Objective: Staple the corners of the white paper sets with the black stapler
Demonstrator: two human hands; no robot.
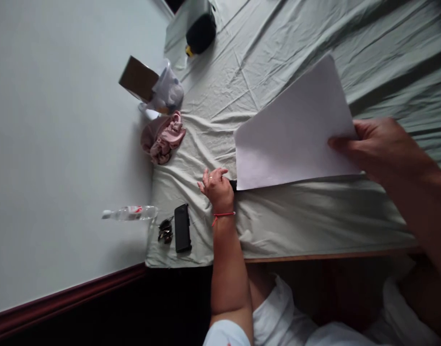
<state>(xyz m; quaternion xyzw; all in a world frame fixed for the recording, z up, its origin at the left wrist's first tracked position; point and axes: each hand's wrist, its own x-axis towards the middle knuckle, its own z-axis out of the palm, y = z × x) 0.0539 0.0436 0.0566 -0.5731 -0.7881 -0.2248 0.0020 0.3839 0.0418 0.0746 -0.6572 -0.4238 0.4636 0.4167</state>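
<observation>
My right hand [377, 144] pinches a blank white sheet of paper [296, 127] at its right side, thumb on top. The sheet is held tilted over the pale green bedsheet [213, 105], and its far left corner comes close to my left hand [217, 187]. That hand, with a ring and a red string bracelet [223, 215], rests low over the cloth, fingers apart. Beside it, a small black object [233, 185] shows partly from behind the hand and the paper; its kind cannot be made out.
At left on the cloth lie a black case [182, 228], a bunch of keys [165, 230] and a clear plastic bottle [132, 213]. Farther back are pink cloth [166, 139], a plastic bag [168, 91], a cardboard box [138, 78] and a black bag [202, 31]. A wall [61, 144] borders the left.
</observation>
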